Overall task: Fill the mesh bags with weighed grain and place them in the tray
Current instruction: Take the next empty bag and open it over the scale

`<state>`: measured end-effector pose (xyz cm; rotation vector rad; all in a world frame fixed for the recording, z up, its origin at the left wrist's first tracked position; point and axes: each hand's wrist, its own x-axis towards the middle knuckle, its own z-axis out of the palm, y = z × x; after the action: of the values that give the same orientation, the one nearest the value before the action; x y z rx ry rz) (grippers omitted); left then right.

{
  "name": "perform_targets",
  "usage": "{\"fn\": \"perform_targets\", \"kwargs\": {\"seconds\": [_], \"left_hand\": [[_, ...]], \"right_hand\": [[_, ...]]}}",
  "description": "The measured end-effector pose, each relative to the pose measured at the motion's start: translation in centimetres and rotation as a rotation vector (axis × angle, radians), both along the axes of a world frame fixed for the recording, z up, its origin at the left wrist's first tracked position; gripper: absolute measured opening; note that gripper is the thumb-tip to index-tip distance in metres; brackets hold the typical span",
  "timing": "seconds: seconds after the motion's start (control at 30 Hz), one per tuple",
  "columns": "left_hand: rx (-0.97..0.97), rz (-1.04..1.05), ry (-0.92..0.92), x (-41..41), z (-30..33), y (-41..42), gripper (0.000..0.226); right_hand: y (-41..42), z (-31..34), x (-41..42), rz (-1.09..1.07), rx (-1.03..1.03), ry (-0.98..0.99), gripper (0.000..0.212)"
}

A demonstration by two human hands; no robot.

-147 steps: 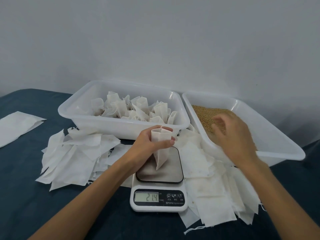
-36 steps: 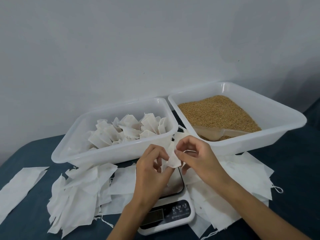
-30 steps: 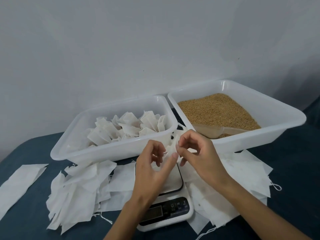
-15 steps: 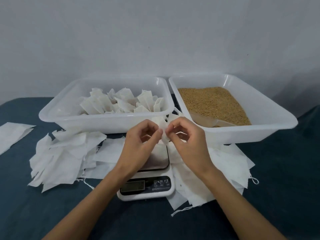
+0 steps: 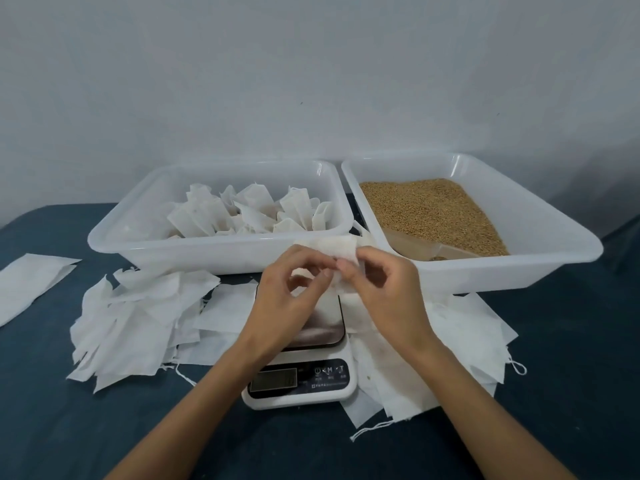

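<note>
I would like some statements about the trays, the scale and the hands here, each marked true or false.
1. Both hands hold one mesh bag above the scale. True.
2. The grain is in the left tray. False: it is in the right tray; the left tray holds bags.
3. A scoop lies in the grain tray. True.
4. The scale stands inside a tray. False: it stands on the table, in front of the trays.
5. The left hand rests flat on the table. False: it pinches the bag with the right hand.

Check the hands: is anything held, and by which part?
Both hands hold one mesh bag above the scale: the left hand and the right hand pinch its upper end between fingertips.
</note>
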<state>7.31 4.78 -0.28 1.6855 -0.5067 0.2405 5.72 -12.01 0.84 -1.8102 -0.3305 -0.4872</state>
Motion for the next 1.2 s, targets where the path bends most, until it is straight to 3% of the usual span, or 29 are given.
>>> {"fn": "perform_targets", "kwargs": {"seconds": [0.17, 0.27, 0.37, 0.43, 0.6, 0.73, 0.83, 0.93, 1.1, 1.2], "left_hand": [[-0.084, 0.034, 0.08, 0.3, 0.5, 0.3, 0.013], [-0.132, -0.02, 0.163, 0.2, 0.6, 0.5, 0.012], [-0.153, 0.035, 0.171, 0.2, 0.5, 0.6, 0.019], [-0.146, 0.058, 0.158, 0.3, 0.5, 0.6, 0.023], [-0.141, 0.051, 0.127, 0.3, 0.5, 0.5, 0.028], [-0.172, 0.053, 0.131, 0.3, 0.5, 0.7, 0.028], [-0.23, 0.069, 0.154, 0.5, 0.4, 0.7, 0.027], [-0.308, 0.088, 0.212, 0.7, 0.4, 0.7, 0.027], [-0.338, 0.062, 0.243, 0.7, 0.5, 0.8, 0.023], [-0.38, 0.089, 0.272, 0.9, 0.4, 1.0, 0.023]], "right_hand": [[-1.0, 0.7, 0.2, 0.057, 0.322, 0.055, 0.017], [-0.9, 0.6, 0.1, -0.011, 0.196, 0.032, 0.012], [-0.7, 0.2, 0.0, -0.245, -0.004, -0.099, 0.009], [-0.6, 0.3, 0.0, -0.292, -0.005, -0.125, 0.007], [-0.7, 0.2, 0.0, -0.161, 0.125, -0.012, 0.007], [-0.8, 0.1, 0.1, 0.066, 0.127, 0.109, 0.005], [-0.7, -0.1, 0.3, 0.012, 0.156, 0.093, 0.012], [-1.2, 0.0, 0.5, -0.021, 0.205, 0.052, 0.031], [-0.7, 0.3, -0.2, 0.149, 0.112, 0.097, 0.012], [-0.6, -0.1, -0.2, -0.053, -0.011, 0.009, 0.034]]}}
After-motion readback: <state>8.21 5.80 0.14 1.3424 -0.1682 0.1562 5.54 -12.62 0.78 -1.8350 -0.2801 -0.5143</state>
